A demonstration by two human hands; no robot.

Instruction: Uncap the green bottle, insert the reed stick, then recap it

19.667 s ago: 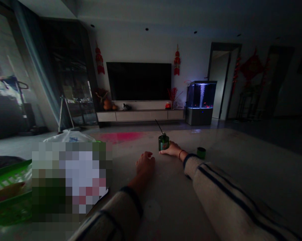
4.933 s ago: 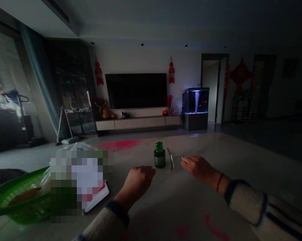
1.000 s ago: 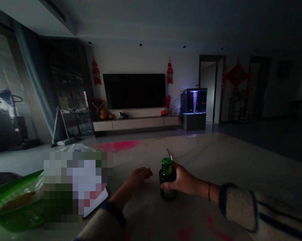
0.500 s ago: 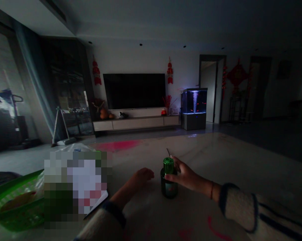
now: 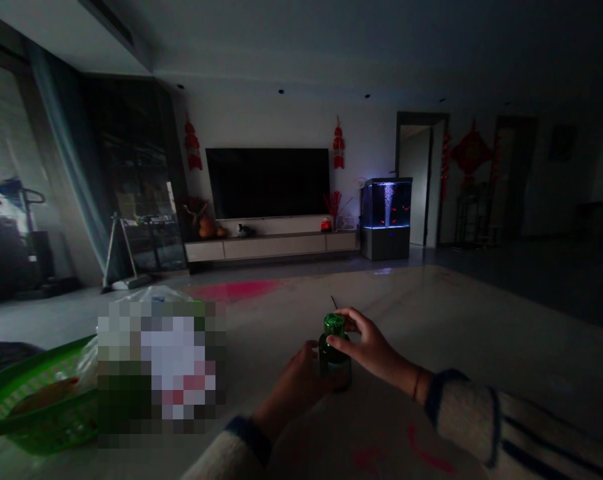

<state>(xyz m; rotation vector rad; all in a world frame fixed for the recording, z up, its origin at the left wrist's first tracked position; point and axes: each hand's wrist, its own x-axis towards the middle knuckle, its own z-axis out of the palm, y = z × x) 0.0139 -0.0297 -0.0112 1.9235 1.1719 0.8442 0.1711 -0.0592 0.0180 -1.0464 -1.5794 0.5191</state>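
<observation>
A dark green bottle (image 5: 335, 363) with a shiny, ridged green cap (image 5: 334, 324) stands upright on the pale table. My left hand (image 5: 301, 377) is closed around the lower body, its thumb across the front and its fingertips at the left side. My right hand (image 5: 366, 340) comes in from the right, thumb and fingers curled round the cap and the bottle's shoulder. Some of its fingers are hidden behind the bottle. A thin dark stick (image 5: 334, 302) shows just beyond the cap; what it belongs to cannot be seen.
To the left is a green plastic basket (image 5: 46, 440), with a clear plastic bag (image 5: 151, 293) and a blurred-out patch beside it. Pink stains mark the tabletop (image 5: 456, 320). Beyond the table are a low TV cabinet (image 5: 271, 247) and a lit fish tank (image 5: 387, 207).
My left hand has moved right and forward from beside the bottle to grip its body. My right hand stays at the cap, and the bottle has shifted slightly left in view.
</observation>
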